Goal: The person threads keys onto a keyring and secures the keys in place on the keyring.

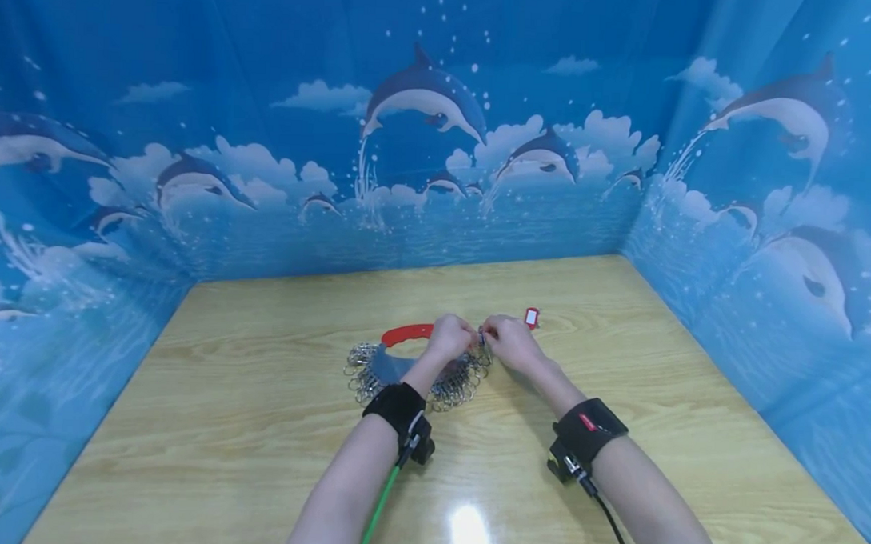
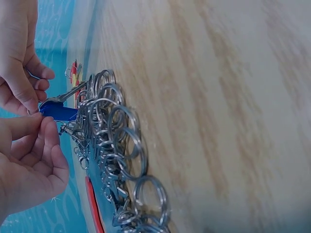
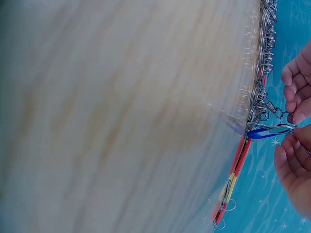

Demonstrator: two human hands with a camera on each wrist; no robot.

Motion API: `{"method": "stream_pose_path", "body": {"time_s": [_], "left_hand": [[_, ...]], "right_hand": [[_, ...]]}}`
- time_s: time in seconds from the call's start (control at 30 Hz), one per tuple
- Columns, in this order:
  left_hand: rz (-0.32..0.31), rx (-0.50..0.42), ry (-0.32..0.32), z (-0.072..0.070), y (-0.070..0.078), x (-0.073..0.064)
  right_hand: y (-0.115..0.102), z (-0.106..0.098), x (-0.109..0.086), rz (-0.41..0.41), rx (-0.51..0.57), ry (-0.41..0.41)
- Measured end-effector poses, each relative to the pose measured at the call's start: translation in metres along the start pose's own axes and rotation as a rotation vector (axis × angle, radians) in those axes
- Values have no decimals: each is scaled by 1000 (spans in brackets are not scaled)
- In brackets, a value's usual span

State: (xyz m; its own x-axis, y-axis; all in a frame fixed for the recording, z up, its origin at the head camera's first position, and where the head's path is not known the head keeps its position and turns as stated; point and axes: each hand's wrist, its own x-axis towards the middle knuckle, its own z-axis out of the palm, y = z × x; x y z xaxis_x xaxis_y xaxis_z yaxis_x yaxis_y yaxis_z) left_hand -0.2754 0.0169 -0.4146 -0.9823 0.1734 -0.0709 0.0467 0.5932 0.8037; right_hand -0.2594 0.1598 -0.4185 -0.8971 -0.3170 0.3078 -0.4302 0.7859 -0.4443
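My left hand point(image 1: 451, 336) and right hand point(image 1: 514, 341) meet over the right end of a grey plate point(image 1: 390, 368) with a red handle point(image 1: 407, 333). Metal snap hooks and split rings point(image 1: 363, 372) crowd the plate's lower edge. Between the fingertips a blue key tag point(image 2: 59, 112) and a metal key point(image 2: 68, 94) lean together. My right thumb and finger pinch their outer end. In the right wrist view, my left fingertips pinch a small ring point(image 3: 285, 115) on a snap hook point(image 3: 272, 106), right beside the tag. Fingers partly hide the joint between them.
A red key tag point(image 1: 531, 317) with a white label lies on the wooden table point(image 1: 257, 426) just beyond my right hand. Red and yellow tags point(image 3: 228, 189) with rings show in the right wrist view. A dolphin-print curtain point(image 1: 300, 227) borders the table's back and sides.
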Motion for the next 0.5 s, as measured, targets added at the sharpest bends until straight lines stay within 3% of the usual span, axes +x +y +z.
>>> {"method": "stream_pose_path", "body": {"time_s": [0.5], "left_hand": [[-26,-35,-24,0,3,0]], "right_hand": [[5,1,-3,-63,-11,21]]}}
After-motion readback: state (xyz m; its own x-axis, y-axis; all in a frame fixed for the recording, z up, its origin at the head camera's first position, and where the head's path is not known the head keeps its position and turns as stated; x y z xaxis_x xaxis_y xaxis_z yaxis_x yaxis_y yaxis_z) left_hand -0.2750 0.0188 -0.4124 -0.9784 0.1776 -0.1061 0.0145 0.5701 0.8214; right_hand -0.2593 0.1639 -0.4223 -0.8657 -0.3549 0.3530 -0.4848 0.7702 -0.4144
